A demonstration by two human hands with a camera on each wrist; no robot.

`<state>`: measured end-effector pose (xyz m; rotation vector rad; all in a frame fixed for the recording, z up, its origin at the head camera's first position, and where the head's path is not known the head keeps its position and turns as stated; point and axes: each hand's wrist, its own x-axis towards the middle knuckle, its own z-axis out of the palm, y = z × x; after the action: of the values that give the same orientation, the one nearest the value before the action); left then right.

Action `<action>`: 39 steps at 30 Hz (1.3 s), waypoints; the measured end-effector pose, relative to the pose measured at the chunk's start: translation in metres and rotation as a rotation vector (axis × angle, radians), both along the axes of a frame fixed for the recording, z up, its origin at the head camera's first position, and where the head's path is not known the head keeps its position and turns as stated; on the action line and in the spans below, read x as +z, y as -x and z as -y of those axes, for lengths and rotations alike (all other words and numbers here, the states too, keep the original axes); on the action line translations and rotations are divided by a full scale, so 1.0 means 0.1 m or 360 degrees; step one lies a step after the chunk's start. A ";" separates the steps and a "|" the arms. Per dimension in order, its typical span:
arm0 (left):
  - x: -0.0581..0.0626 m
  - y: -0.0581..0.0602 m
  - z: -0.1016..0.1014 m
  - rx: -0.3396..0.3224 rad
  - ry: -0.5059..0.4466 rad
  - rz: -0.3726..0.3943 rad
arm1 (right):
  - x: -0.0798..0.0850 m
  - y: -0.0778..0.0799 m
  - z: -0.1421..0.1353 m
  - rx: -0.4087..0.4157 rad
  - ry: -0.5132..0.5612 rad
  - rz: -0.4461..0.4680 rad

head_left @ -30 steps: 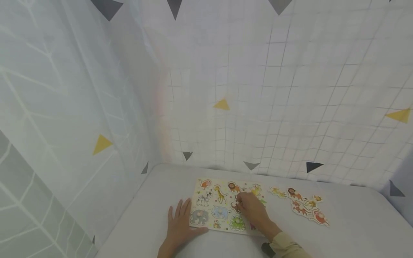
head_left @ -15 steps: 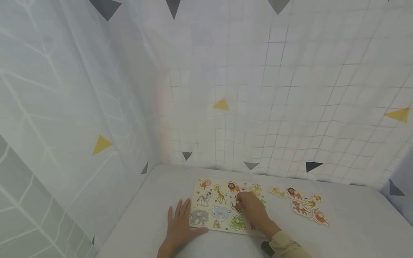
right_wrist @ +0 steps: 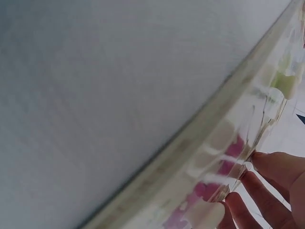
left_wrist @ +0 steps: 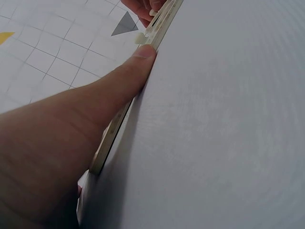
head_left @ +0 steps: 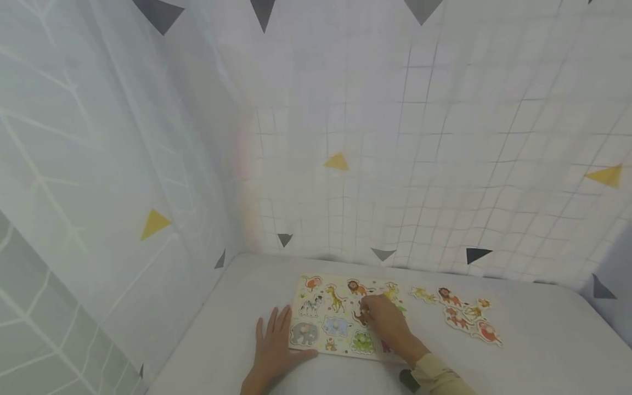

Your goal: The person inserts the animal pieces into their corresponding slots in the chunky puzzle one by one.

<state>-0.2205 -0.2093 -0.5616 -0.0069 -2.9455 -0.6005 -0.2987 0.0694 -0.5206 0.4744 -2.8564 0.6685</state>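
A wooden peg puzzle board (head_left: pixel 336 280) with animal pictures lies on the table. My left hand (head_left: pixel 271 348) rests at its lower left corner, fingers straight along the left side and thumb (left_wrist: pixel 138 59) pressed against the front edge. My right hand (head_left: pixel 390 323) is over the board's right half, thumb and fingertips pinching a brown animal puzzle piece (head_left: pixel 361 318), partly hidden by the hand. In the right wrist view the fingertips (right_wrist: pixel 264 160) touch the edge of a piece close above the board. Near it lie a frog piece (head_left: pixel 362 342), a hippo piece (head_left: pixel 337 326) and an elephant piece (head_left: pixel 303 333) with pegs.
Right of the board, several loose animal pieces lie in a cluster, among them a lion piece (head_left: pixel 450 297) and a red piece (head_left: pixel 487 332). A pale cloth covers the table (head_left: pixel 543 351). Patterned curtains (head_left: pixel 444 164) hang behind and to the left.
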 end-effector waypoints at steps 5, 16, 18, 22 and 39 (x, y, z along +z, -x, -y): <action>-0.01 0.01 0.01 -0.0001 0.0015 -0.0004 | 0.03 0.00 0.01 0.0018 -0.0033 0.0010; 0.01 0.00 -0.01 -0.0001 -0.0002 -0.0007 | 0.12 -0.01 0.05 0.0066 -0.0140 -0.0094; 0.01 0.00 -0.01 0.0000 -0.0005 0.0002 | 0.12 -0.01 0.05 0.0074 -0.0146 -0.0108; -0.01 0.01 0.00 0.0009 0.0006 0.0008 | 0.13 -0.02 0.05 0.0078 -0.0151 -0.0119; 0.03 -0.03 -0.02 -0.0002 0.0002 -0.0005 | 0.11 -0.01 -0.01 0.0247 -0.0277 -0.0289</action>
<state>-0.2180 -0.2074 -0.5587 -0.0099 -2.9429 -0.5980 -0.2977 0.0706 -0.5099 0.7483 -2.7360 0.3783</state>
